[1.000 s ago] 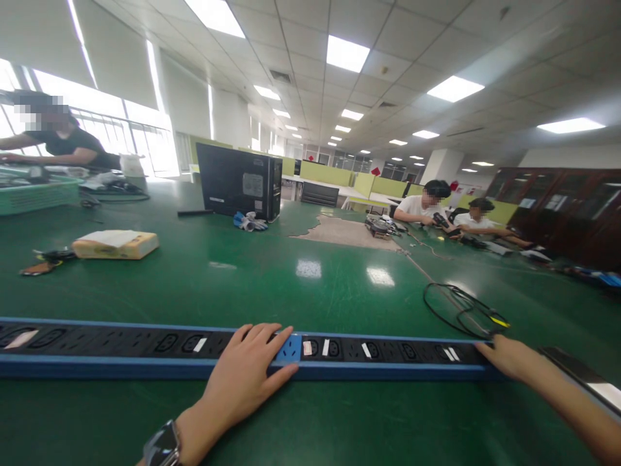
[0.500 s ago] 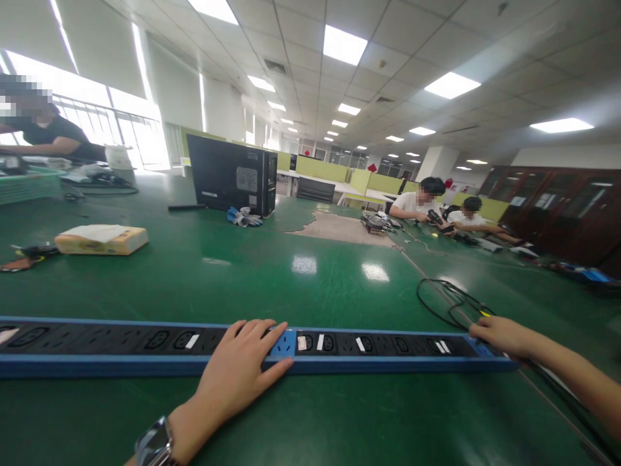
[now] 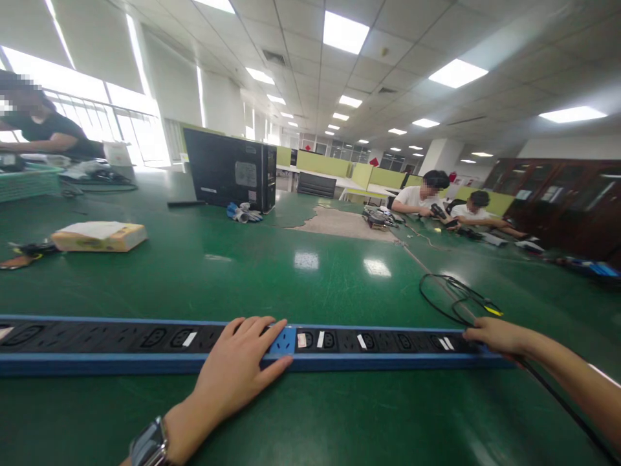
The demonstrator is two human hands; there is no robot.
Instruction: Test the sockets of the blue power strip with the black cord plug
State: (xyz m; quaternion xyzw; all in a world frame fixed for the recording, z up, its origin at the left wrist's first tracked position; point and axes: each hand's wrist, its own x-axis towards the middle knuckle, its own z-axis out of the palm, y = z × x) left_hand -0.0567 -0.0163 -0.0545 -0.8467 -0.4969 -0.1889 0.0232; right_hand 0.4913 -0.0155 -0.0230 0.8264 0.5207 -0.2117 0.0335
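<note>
Long blue-edged black plastic power strip (image 3: 339, 343) lies across glossy green surface (image 3: 339, 414), 6 o'clock. Left hand (image 3: 240, 364), open, spreads over strip; even pressure should steady it. Right hand (image 3: 499, 335) curls at 3 o'clock end, grip unclear. Thin black cord (image 3: 557, 399), 4 o'clock, wants slack.

- Open across mid-worktop (image 3: 257, 278), from strip (image 3: 334, 364) to gloves (image 3: 245, 213); open nearer the near edge, before the strip.
- Blocked farther back by computer (image 3: 230, 169).
- Barred mid-strip by left hand (image 3: 240, 362).
- Hindered toward the right edge by right hand (image 3: 495, 335) and looped cable (image 3: 458, 283).
- Narrowed toward the left edge by tissues (image 3: 99, 238).
</note>
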